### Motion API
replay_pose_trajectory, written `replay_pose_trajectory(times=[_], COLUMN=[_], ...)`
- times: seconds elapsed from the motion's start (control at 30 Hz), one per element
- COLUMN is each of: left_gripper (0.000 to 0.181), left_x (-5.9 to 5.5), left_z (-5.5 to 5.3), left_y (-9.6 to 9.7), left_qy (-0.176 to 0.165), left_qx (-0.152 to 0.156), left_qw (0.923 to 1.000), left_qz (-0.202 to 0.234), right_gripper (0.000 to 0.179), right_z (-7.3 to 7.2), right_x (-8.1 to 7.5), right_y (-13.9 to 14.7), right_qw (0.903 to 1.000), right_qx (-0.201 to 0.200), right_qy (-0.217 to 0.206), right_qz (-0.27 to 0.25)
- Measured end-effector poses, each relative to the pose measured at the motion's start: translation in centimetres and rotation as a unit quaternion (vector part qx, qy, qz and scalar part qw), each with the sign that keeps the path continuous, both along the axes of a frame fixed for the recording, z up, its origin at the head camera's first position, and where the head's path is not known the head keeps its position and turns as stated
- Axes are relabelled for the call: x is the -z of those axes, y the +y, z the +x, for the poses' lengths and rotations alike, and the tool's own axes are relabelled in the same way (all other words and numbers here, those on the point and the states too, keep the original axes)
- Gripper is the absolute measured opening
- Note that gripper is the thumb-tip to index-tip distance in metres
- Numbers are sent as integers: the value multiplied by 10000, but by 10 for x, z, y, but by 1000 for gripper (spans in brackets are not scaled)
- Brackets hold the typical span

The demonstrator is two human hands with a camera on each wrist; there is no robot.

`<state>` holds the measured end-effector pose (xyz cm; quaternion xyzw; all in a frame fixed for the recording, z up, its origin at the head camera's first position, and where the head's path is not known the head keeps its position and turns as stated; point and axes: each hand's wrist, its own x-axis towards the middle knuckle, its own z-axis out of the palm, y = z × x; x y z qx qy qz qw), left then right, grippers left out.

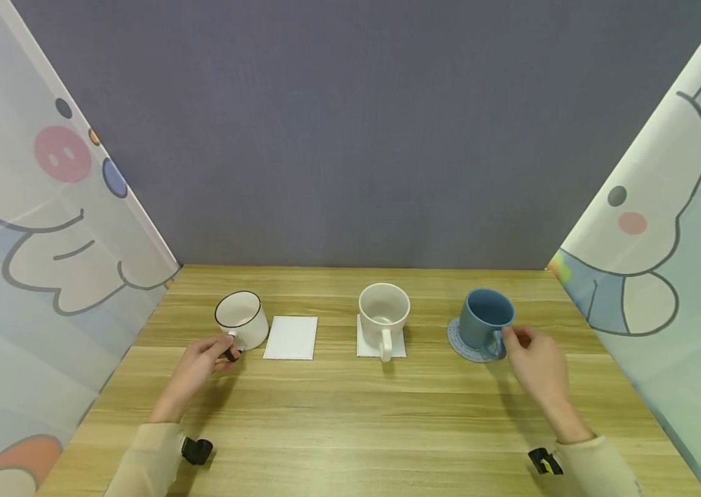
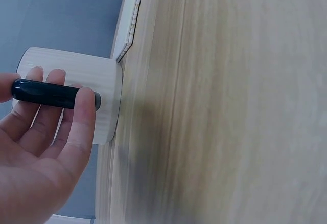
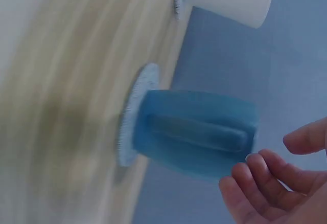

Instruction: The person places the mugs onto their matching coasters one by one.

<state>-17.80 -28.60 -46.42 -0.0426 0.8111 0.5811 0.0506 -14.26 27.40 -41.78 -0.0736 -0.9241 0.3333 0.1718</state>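
My left hand [image 1: 196, 364] grips the dark handle [image 2: 46, 93] of a white mug [image 1: 250, 330] with a black rim. The thumb and fingers are around the handle, and the mug's base is at the tabletop, just left of a white square coaster [image 1: 291, 338]. On the right, a blue mug [image 1: 479, 326] stands upright on a round blue coaster [image 1: 461, 350]. Beside its handle is my right hand [image 1: 539, 366]. In the right wrist view its fingers [image 3: 265, 183] are loosely bent near the mug's rim, thumb apart, with nothing between them.
A cream mug [image 1: 381, 314] stands on another white square coaster [image 1: 363, 348] in the middle, its handle toward me. The wooden table [image 1: 338, 428] ends at a grey back panel [image 1: 357, 138]. Printed cartoon curtains [image 1: 9, 276] flank both sides.
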Motion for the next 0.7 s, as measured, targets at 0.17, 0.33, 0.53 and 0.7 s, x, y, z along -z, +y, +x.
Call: replay_pose_trajectory(times=[0.17, 0.33, 0.53, 0.7], left_gripper=[45, 47, 44, 45], left_x=[0, 0, 1, 1], left_z=[1, 1, 0, 0], left_y=[0, 0, 0, 0], left_qy=[-1, 30, -18, -73], left_qx=[-19, 6, -71, -77], left_qw=[10000, 10000, 9999, 9999], left_qz=[39, 37, 90, 92], right_gripper=[30, 20, 10, 8], right_z=[1, -1, -5, -8], right_x=[-14, -23, -24, -22], right_y=[-12, -26, -45, -63], right_qw=[9971, 9912, 9770, 9651], right_qx=[-290, -728, -1460, -1963], right_qy=[668, 1097, 1546, 1701], right_qz=[210, 115, -135, -324])
